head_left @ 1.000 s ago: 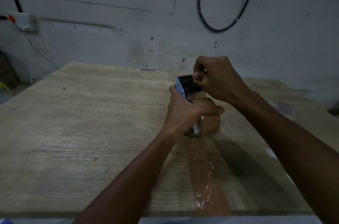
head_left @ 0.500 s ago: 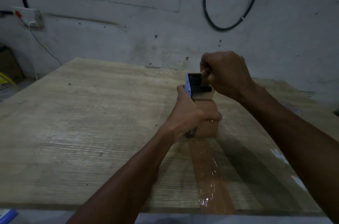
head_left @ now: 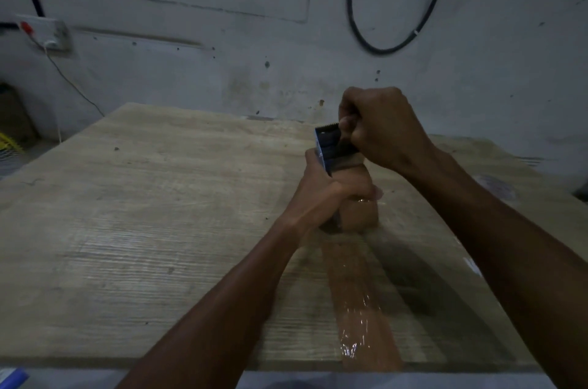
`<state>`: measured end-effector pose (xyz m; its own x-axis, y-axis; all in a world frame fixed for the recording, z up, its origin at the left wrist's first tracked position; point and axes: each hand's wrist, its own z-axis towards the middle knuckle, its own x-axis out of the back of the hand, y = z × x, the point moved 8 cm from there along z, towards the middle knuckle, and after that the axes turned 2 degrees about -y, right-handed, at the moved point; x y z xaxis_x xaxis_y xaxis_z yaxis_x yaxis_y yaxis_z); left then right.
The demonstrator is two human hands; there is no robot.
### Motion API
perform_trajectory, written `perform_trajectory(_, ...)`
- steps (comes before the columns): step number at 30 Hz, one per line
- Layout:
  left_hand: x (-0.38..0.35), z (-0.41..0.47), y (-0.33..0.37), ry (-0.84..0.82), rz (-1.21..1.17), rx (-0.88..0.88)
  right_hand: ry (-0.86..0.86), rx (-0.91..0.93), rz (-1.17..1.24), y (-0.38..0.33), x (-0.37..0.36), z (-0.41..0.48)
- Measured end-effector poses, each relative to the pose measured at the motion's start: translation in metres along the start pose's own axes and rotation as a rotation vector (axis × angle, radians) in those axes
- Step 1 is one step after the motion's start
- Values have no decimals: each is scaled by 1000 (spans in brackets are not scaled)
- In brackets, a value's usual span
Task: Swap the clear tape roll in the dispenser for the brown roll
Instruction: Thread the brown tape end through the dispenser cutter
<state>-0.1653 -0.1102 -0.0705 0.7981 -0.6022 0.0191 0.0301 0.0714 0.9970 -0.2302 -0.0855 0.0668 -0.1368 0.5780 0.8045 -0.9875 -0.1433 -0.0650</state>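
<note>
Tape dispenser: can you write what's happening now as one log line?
left hand: holds tape dispenser | right hand: pinches its top | brown roll: loaded | brown tape strip: stuck on table

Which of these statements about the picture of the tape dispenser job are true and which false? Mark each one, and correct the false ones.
1. Both hands are on the tape dispenser. True: the left hand grips its lower part, the right hand its top.
2. The roll in the dispenser is clear. False: a brown roll sits in it.
3. A strip of brown tape lies on the wooden table. True.
4. The dispenser's toothed blade points down at the table. False: it is at the top.
5. A black cable hangs on the wall. True.
</note>
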Motion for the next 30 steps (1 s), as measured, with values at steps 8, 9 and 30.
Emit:
perform_trajectory(8, 9, -2, 12, 187, 28, -129, -7, -69, 50, 10, -4, 4)
perform_trajectory(9, 10, -3, 13, 214, 63, -125, -6, -71, 48, 10, -4, 4)
perform_trajectory(30, 19, -15, 24, 302, 553, -163, 2, 66, -112, -9, -2, 11)
